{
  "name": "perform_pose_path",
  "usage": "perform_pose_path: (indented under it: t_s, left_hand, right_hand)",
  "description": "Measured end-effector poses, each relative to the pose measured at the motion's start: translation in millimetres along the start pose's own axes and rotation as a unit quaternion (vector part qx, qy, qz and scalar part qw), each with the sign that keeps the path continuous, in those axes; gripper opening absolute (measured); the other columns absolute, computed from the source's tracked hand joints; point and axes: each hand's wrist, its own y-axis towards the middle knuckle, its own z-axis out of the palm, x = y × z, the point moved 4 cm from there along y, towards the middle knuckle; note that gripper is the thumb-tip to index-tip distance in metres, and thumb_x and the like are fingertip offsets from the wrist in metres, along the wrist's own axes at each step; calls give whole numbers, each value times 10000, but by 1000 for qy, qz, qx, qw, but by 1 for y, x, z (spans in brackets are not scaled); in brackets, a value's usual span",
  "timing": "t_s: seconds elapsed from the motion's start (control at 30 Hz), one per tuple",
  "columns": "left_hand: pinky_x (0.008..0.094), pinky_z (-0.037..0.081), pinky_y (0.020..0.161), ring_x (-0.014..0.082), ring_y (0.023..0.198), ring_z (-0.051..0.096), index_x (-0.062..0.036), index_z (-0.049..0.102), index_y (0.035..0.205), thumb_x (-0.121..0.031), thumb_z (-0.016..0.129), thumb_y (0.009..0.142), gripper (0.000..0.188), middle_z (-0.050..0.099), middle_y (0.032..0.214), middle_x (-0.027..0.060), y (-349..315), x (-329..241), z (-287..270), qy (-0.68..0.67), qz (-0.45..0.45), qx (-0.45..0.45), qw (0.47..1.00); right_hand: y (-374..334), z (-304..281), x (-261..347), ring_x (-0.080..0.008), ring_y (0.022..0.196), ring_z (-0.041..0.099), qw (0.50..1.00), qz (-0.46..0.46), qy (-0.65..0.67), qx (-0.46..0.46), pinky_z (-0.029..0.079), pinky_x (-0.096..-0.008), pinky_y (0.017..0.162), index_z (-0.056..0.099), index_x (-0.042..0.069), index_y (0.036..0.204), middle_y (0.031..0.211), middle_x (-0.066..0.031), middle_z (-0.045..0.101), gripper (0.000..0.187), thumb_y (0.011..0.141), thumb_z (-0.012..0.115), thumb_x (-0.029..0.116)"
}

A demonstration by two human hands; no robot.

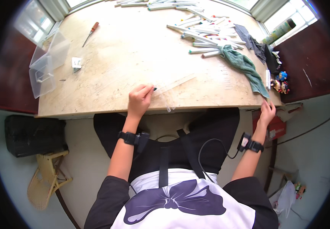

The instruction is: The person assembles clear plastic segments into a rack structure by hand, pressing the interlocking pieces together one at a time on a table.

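Observation:
My left hand [140, 100] is closed in a pinch at the front of the table, at the left end of a clear plastic piece [177, 83]. That piece is see-through, and its full outline is hard to make out. A small dark green spot shows at the fingertips. Over at the right front corner, my right hand [267, 112] has its fingers closed on the lower end of a green cloth [243, 68]. The cloth stretches twisted from the markers [203, 36] down to the table's edge.
Several white markers lie heaped at the back right, beside a grey cloth [250, 42]. Small figurines [281, 84] stand at the right edge. To the left are clear plastic boxes [43, 78], a screwdriver [91, 33] and a small packet [77, 63]. Cables hang near my right forearm.

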Motion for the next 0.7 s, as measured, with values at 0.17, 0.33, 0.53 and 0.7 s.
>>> perform_pose_path:
  t_s: [0.17, 0.33, 0.53, 0.7]
  left_hand:
    - [329, 490, 586, 274, 653, 623, -1, 676, 863, -9, 675, 797, 66, 656, 772, 124, -3, 1, -2, 10, -21, 7, 1000]
    - [304, 471, 560, 235, 612, 607, 0, 680, 870, 0, 671, 794, 77, 644, 741, 114, 0, -2, -2, 1, -26, 5, 1000]
    - [290, 456, 541, 216, 582, 594, 5, 680, 850, 11, 662, 791, 62, 634, 716, 115, -1, 0, -3, -6, -19, 3, 1000]
    - [293, 451, 526, 219, 573, 589, 1, 674, 827, 9, 661, 780, 49, 622, 695, 116, 1, -3, -4, -9, -10, 4, 1000]
  right_hand:
    - [-39, -55, 28, -239, 972, 656, 976, -50, -205, -55, 524, -341, 886, 602, -44, 1097, 1046, -192, 663, 237, 894, 481, -57]
    - [-70, 63, 112, -333, 1172, 540, 924, -251, -247, 146, 414, -392, 1007, 598, 7, 1168, 1236, -189, 586, 362, 839, 459, -58]
    - [-122, 165, 115, -377, 1321, 368, 854, -278, -272, 345, 301, -421, 1090, 394, -65, 1353, 1380, -254, 433, 583, 952, 505, 343]
    - [-172, 118, 119, -347, 1243, 474, 826, -330, -352, 290, 359, -416, 1048, 515, -49, 1246, 1261, -207, 558, 519, 892, 615, 317]
